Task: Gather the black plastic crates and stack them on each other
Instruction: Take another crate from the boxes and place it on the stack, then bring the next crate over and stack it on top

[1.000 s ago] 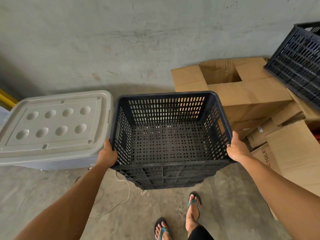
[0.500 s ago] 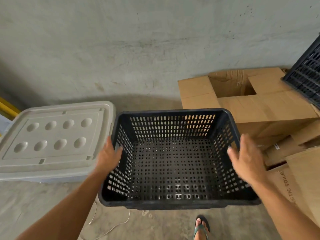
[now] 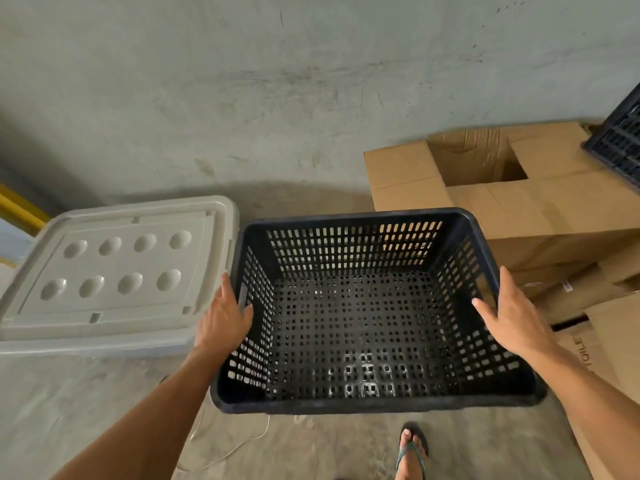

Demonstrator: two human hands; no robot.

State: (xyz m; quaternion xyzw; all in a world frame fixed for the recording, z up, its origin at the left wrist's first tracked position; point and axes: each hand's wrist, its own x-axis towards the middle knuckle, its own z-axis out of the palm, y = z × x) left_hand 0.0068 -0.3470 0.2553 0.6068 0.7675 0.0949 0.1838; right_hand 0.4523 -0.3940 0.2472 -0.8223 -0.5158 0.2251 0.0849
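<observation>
A black perforated plastic crate (image 3: 374, 406) stands upright on the concrete floor in front of me, and whatever lies under it is hidden. My left hand (image 3: 221, 323) lies against its left rim, fingers loose and thumb just inside the wall. My right hand (image 3: 509, 313) hovers flat over the right rim with fingers spread and holds nothing. The corner of a second black crate (image 3: 620, 147) shows at the right edge, tilted on top of the cardboard.
A grey lidded storage bin (image 3: 114, 271) sits just left of the crate. Cardboard boxes (image 3: 519, 202) are piled to the right and behind. The concrete wall is close ahead. A white cable (image 3: 228, 452) lies on the floor, near my sandalled foot (image 3: 410, 448).
One second ago both hands gripped the crate above a stack of crates. It then dropped down onto that stack and the hands let go; now they rest loosely at its rims.
</observation>
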